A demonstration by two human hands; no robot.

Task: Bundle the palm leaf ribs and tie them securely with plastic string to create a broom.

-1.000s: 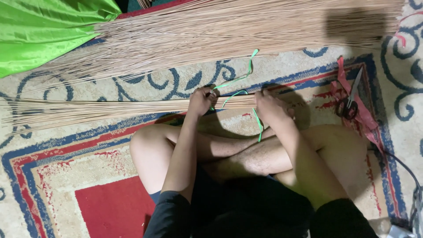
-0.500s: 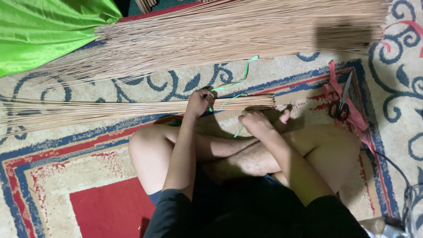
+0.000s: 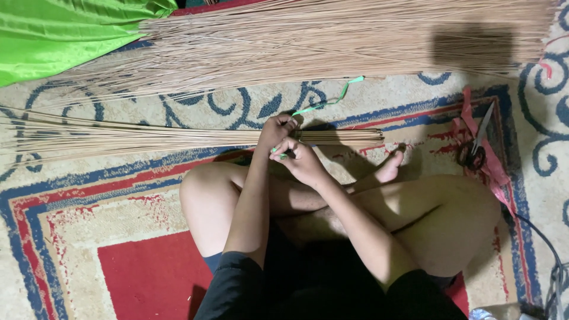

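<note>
I sit cross-legged on a patterned carpet (image 3: 118, 207). A thin bundle of long tan broom sticks (image 3: 148, 137) lies across it in front of my knees. My left hand (image 3: 276, 131) grips this bundle near its right end. My right hand (image 3: 302, 160) is right beside it, fingers closed on a green ribbon (image 3: 325, 102) that loops up from the bundle toward the far side.
A large pile of the same tan sticks (image 3: 332, 41) lies across the top. Green cloth (image 3: 65, 35) covers the upper left. Scissors (image 3: 476, 142) rest on red ribbon (image 3: 495, 172) at the right. A dark cable (image 3: 542, 243) runs at the far right.
My right hand has moved left along the bundle, from its right end to just beside my left hand, pulling the green ribbon with it. The left hand stays on the bundle.
</note>
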